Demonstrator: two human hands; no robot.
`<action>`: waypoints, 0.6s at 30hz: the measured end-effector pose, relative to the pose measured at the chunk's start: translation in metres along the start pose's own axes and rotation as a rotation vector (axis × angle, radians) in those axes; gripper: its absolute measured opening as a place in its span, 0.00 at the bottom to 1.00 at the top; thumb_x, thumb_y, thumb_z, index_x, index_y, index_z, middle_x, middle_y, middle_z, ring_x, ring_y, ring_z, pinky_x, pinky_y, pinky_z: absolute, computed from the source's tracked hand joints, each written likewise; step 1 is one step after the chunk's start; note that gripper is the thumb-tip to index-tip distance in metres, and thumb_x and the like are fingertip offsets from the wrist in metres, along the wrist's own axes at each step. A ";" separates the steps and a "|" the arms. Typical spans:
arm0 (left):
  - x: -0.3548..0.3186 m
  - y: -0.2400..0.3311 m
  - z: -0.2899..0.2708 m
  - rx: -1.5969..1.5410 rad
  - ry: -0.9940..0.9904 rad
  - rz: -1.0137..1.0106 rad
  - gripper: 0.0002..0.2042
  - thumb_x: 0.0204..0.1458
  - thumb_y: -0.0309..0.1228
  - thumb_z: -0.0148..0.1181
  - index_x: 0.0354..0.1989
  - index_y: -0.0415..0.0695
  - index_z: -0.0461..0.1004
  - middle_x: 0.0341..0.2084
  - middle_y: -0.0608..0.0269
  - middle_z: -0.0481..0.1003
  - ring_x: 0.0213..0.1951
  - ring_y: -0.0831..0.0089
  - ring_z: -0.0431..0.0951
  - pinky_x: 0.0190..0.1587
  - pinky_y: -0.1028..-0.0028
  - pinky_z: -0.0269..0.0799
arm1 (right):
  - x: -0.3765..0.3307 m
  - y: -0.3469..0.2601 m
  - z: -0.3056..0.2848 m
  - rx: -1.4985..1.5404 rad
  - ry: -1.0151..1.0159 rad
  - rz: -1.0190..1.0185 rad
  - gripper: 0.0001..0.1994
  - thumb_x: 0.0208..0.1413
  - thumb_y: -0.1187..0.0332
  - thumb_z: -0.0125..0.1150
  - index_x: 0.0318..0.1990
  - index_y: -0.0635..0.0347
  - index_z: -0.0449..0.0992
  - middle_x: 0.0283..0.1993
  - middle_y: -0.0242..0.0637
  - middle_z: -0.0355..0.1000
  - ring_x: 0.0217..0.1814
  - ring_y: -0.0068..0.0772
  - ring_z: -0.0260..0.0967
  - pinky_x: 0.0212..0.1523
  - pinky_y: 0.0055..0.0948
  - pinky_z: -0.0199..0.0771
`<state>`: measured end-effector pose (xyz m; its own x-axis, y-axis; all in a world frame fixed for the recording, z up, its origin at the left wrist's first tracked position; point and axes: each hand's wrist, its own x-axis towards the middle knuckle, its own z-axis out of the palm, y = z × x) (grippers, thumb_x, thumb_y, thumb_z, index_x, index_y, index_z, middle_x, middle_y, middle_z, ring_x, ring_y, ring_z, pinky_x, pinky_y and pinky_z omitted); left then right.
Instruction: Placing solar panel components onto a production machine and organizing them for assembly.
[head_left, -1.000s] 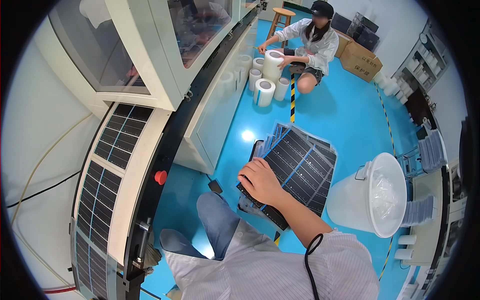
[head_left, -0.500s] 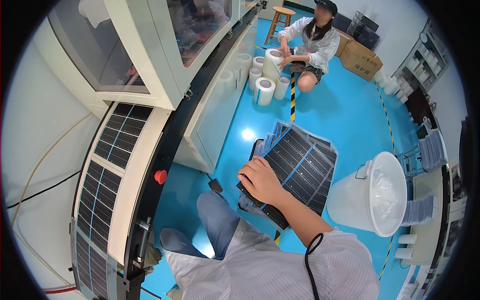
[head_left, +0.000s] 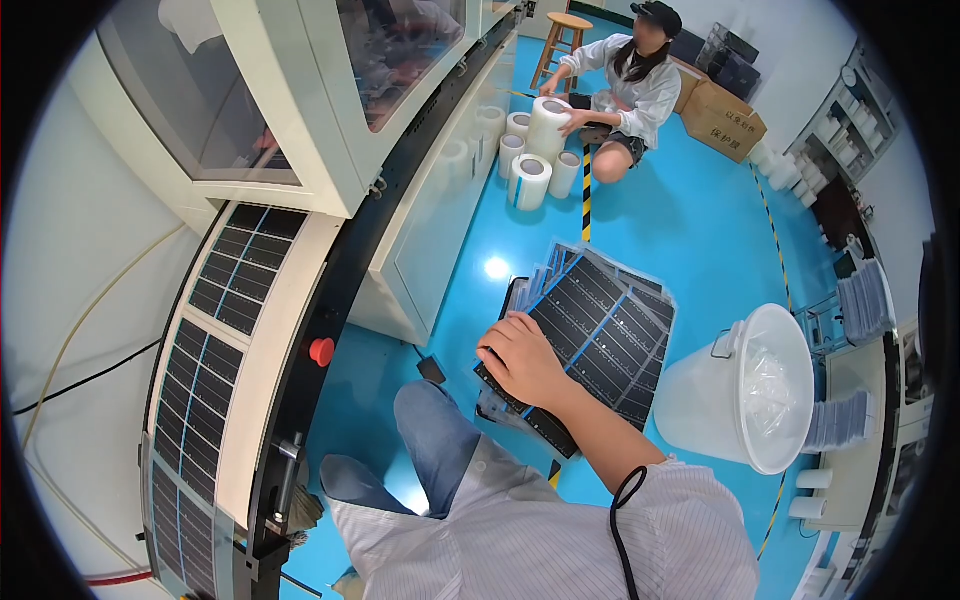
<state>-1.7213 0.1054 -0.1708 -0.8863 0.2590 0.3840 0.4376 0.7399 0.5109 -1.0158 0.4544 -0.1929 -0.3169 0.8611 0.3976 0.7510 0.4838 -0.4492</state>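
My right hand [head_left: 522, 362] rests palm down on the near left part of a stack of black sheets [head_left: 600, 330]. Its fingers are loosely bent over the sheets near their edge, and none of them is lifted from the pile. White lines and blue stripes cross the sheets, which lie fanned out unevenly with clear film at their edges. Similar black panels [head_left: 198, 400] run in a row along the curved machine bed on the left, beneath a clear cover at the near end. My left hand is out of view.
A red button [head_left: 321, 351] sticks out from the machine's edge. Right of the stack stands a white bucket [head_left: 700, 400] holding clear film. Ahead, a co-worker [head_left: 640, 90] crouches beside several white film rolls [head_left: 529, 184]. Farther back are a wooden stool [head_left: 568, 22] and a cardboard box [head_left: 722, 120].
The co-worker's hands have come apart and down onto the large roll, one by its top and one at its side. My right hand and the sheets stay where they were.
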 end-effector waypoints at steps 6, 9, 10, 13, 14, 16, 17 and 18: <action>-0.013 0.029 -0.002 0.000 0.005 -0.017 0.19 0.58 0.38 0.48 0.35 0.32 0.77 0.31 0.44 0.78 0.30 0.56 0.76 0.36 0.61 0.72 | -0.001 0.001 0.000 -0.005 0.004 0.001 0.08 0.58 0.66 0.52 0.35 0.59 0.74 0.37 0.37 0.68 0.47 0.39 0.65 0.63 0.42 0.55; -0.013 0.029 -0.004 -0.035 -0.014 -0.019 0.19 0.57 0.38 0.49 0.35 0.32 0.77 0.31 0.43 0.78 0.30 0.55 0.76 0.37 0.60 0.72 | 0.000 0.000 0.000 -0.006 -0.004 0.008 0.08 0.58 0.66 0.52 0.35 0.59 0.74 0.37 0.38 0.68 0.47 0.39 0.65 0.63 0.42 0.55; -0.012 0.026 -0.004 -0.027 -0.002 0.011 0.19 0.57 0.38 0.49 0.36 0.31 0.77 0.31 0.42 0.78 0.30 0.55 0.76 0.37 0.60 0.72 | 0.000 0.000 0.000 -0.005 -0.004 0.009 0.08 0.58 0.66 0.52 0.35 0.59 0.74 0.37 0.38 0.68 0.47 0.39 0.65 0.63 0.42 0.55; -0.011 0.022 -0.003 -0.021 0.007 0.024 0.19 0.57 0.39 0.49 0.36 0.31 0.77 0.31 0.42 0.78 0.31 0.54 0.76 0.37 0.60 0.72 | 0.000 0.000 -0.001 -0.012 0.006 0.003 0.08 0.58 0.66 0.52 0.35 0.59 0.75 0.37 0.38 0.69 0.47 0.39 0.65 0.63 0.42 0.55; -0.011 0.021 -0.003 -0.024 0.004 0.007 0.19 0.58 0.39 0.49 0.36 0.31 0.77 0.31 0.42 0.78 0.31 0.54 0.76 0.37 0.60 0.72 | 0.000 -0.001 -0.001 -0.011 0.001 0.009 0.08 0.58 0.66 0.52 0.35 0.59 0.75 0.37 0.38 0.69 0.47 0.39 0.65 0.63 0.42 0.55; -0.009 0.020 -0.002 0.012 0.015 0.018 0.19 0.57 0.39 0.49 0.37 0.31 0.77 0.32 0.42 0.78 0.31 0.53 0.76 0.37 0.60 0.72 | 0.000 -0.001 -0.001 -0.011 -0.004 0.015 0.08 0.58 0.66 0.52 0.35 0.59 0.75 0.37 0.38 0.69 0.47 0.39 0.66 0.63 0.42 0.55; -0.008 0.019 -0.001 0.047 0.027 0.029 0.19 0.57 0.39 0.49 0.37 0.31 0.77 0.32 0.41 0.78 0.32 0.52 0.76 0.38 0.59 0.72 | 0.000 0.000 -0.001 -0.010 -0.006 0.012 0.08 0.58 0.66 0.52 0.35 0.59 0.75 0.37 0.38 0.69 0.47 0.39 0.65 0.63 0.42 0.55; -0.007 0.017 0.000 0.048 0.027 0.028 0.19 0.57 0.39 0.49 0.37 0.31 0.77 0.32 0.41 0.78 0.32 0.52 0.76 0.38 0.59 0.72 | 0.000 0.000 -0.001 -0.010 -0.008 0.008 0.08 0.58 0.66 0.52 0.35 0.59 0.75 0.37 0.38 0.69 0.47 0.39 0.65 0.63 0.42 0.55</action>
<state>-1.7078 0.1157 -0.1645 -0.8689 0.2640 0.4187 0.4542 0.7614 0.4626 -1.0153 0.4542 -0.1925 -0.3158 0.8662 0.3873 0.7591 0.4756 -0.4445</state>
